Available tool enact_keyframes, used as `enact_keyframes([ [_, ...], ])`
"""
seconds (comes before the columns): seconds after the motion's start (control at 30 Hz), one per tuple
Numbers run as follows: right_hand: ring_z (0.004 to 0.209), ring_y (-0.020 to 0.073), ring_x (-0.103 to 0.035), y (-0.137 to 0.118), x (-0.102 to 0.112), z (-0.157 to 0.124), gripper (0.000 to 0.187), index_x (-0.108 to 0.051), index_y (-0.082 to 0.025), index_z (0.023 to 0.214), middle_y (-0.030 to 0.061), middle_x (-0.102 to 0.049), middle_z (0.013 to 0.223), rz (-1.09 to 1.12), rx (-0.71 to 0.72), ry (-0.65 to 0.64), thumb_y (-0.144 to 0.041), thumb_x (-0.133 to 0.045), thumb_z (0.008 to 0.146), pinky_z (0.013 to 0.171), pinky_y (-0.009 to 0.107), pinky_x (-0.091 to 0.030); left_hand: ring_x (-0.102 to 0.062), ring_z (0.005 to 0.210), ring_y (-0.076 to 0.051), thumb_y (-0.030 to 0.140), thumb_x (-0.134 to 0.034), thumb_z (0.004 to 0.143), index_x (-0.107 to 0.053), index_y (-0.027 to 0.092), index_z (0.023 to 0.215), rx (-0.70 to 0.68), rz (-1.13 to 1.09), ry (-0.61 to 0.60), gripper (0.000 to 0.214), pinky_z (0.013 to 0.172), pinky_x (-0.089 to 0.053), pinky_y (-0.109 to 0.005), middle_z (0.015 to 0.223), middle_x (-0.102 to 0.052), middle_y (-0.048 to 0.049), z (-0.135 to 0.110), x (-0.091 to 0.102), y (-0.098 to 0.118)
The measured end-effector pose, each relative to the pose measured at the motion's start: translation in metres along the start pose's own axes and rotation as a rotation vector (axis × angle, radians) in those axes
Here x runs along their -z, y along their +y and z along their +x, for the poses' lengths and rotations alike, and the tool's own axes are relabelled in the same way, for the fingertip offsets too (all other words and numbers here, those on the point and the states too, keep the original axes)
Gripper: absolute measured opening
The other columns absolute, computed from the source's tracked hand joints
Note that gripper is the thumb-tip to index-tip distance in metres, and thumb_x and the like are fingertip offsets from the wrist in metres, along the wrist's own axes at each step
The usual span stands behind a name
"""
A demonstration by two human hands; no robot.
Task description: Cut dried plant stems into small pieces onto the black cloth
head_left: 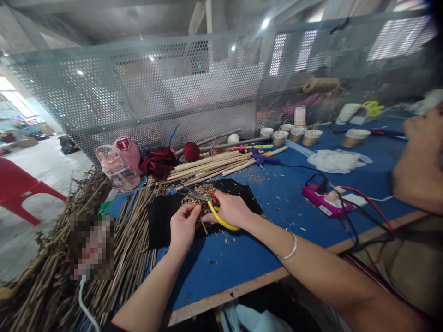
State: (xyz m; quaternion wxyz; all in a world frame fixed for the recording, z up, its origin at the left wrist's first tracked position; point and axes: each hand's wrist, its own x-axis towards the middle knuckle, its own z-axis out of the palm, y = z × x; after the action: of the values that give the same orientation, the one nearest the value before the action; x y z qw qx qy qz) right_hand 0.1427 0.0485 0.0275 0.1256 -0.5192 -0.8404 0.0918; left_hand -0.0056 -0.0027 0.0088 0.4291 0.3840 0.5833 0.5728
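Note:
My right hand (231, 211) is closed round the yellow and red handles of a pair of scissors (194, 194), whose metal blades point left. Just left of it, my left hand (183, 226) has thumb and fingers pinched together; what they hold is too small to make out. Both hands are over a black cloth (159, 216) on the blue table. A heap of short chopped plant stem pieces (204, 190) lies on the cloth under the scissors, and small bits are scattered around it.
Long dry stalks (126, 240) pile up at left. Behind the cloth lie pale wooden sticks (207, 165), a blue glue gun (263, 159), dark red yarn (191, 151) and a pink bottle (126, 157). A purple power strip (325, 203) with cables and another person's arm (420, 161) are at right.

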Motion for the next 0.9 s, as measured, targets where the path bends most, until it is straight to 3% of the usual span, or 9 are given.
enact_keyframes([
  [0.4, 0.081, 0.0238, -0.057, -0.0066, -0.006, -0.0031, 0.067, -0.047, -0.016, 0.091, 0.0093, -0.059, 0.088, 0.032, 0.12, 0.095, -0.073, -0.054, 0.056, 0.065, 0.03, -0.038, -0.046, 0.045, -0.007, 0.043, -0.067, 0.061, -0.062, 0.011, 0.075, -0.035, -0.011, -0.022, 0.035, 0.04, -0.034, -0.017, 0.06, -0.059, -0.0006, -0.0036, -0.0015, 0.0025],
  [0.63, 0.074, 0.0234, -0.061, -0.0056, -0.0055, -0.0035, 0.063, -0.047, -0.02, 0.093, 0.0057, -0.063, 0.079, 0.028, 0.046, -0.012, -0.074, -0.048, 0.062, 0.059, 0.027, -0.035, -0.045, 0.043, -0.006, 0.041, -0.067, 0.062, -0.059, 0.012, 0.073, -0.023, -0.001, -0.022, 0.032, 0.041, -0.034, -0.017, 0.056, -0.056, 0.002, -0.0032, -0.0006, 0.0024],
  [0.9, 0.073, 0.0219, -0.06, -0.0078, -0.0034, -0.0033, 0.061, -0.05, -0.02, 0.086, 0.0054, -0.064, 0.079, 0.037, 0.007, -0.04, -0.075, -0.048, 0.061, 0.055, 0.025, -0.032, -0.042, 0.041, -0.005, 0.042, -0.067, 0.062, -0.057, 0.013, 0.072, -0.019, 0.011, -0.017, 0.032, 0.039, -0.032, -0.016, 0.053, -0.052, 0.0044, -0.0016, 0.0006, 0.0005],
])
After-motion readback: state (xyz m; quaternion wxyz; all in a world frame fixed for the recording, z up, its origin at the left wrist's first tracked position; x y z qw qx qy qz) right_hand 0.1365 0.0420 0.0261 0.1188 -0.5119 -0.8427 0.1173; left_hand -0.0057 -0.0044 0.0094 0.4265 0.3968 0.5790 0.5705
